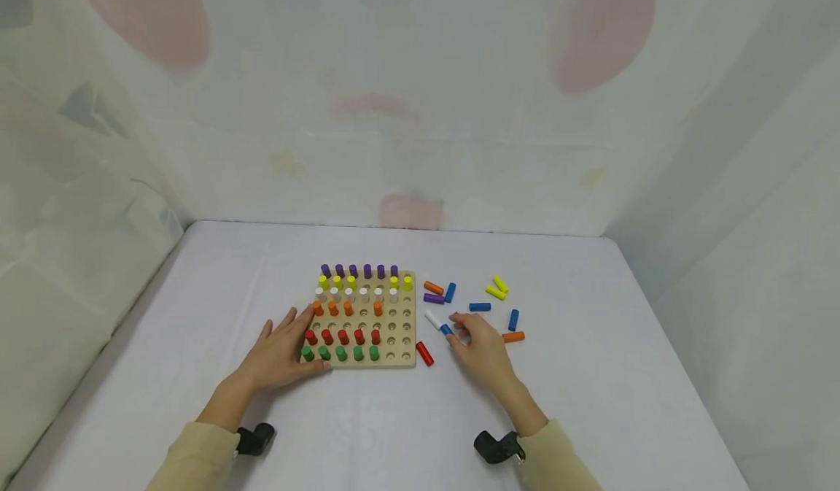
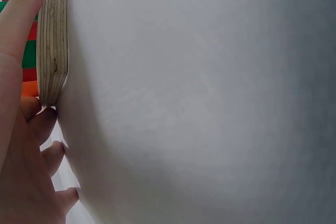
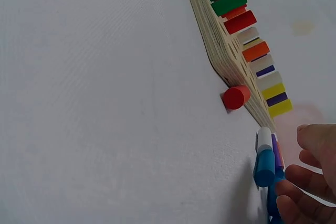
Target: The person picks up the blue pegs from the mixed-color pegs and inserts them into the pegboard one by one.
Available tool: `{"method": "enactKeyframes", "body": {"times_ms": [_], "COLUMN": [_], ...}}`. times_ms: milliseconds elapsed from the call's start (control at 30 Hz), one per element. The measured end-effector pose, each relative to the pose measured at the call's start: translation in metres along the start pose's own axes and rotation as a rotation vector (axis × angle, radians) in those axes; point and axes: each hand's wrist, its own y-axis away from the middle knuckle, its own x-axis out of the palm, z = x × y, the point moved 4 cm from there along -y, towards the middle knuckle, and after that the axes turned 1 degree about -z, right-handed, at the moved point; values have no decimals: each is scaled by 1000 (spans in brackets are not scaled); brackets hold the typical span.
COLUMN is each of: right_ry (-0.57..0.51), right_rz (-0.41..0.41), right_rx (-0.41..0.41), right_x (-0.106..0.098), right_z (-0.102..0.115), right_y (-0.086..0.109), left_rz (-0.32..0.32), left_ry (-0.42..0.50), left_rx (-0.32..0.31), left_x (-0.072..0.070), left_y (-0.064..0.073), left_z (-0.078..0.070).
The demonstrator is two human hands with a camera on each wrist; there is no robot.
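Observation:
A wooden pegboard (image 1: 402, 317) stands on the table with rows of purple, yellow, white, orange, red and green pegs upright in its holes. My left hand (image 1: 278, 351) rests at its front left corner, thumb along the near edge and fingers spread at the left side. Right of the board, my right hand (image 1: 484, 352) is over the table with thumb and fingers apart. Just by its fingertips lie a blue peg (image 3: 265, 169) and a white peg (image 1: 433, 320), end to end. A red peg (image 1: 424, 354) lies beside the board's right edge.
Loose pegs lie farther right: an orange peg (image 1: 433, 287), a purple peg (image 1: 434, 299), several blue ones such as the blue peg (image 1: 480, 306), two yellow pegs (image 1: 496, 292) and another orange peg (image 1: 514, 337). Hanging cloth (image 1: 420, 148) surrounds the white table (image 1: 262, 257).

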Motion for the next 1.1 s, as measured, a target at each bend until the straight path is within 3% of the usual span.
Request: {"method": "enactKeyframes", "body": {"times_ms": [433, 1100], "right_ry": [30, 85], "right_rz": [28, 17], "right_rx": [73, 95], "right_x": [9, 19], "right_z": [1, -2], "right_y": [1, -3], "left_rz": [8, 4], "left_ry": [6, 10], "left_rx": [-10, -19], "left_x": [-1, -5], "left_y": [0, 2], "left_z": [-2, -8]}}
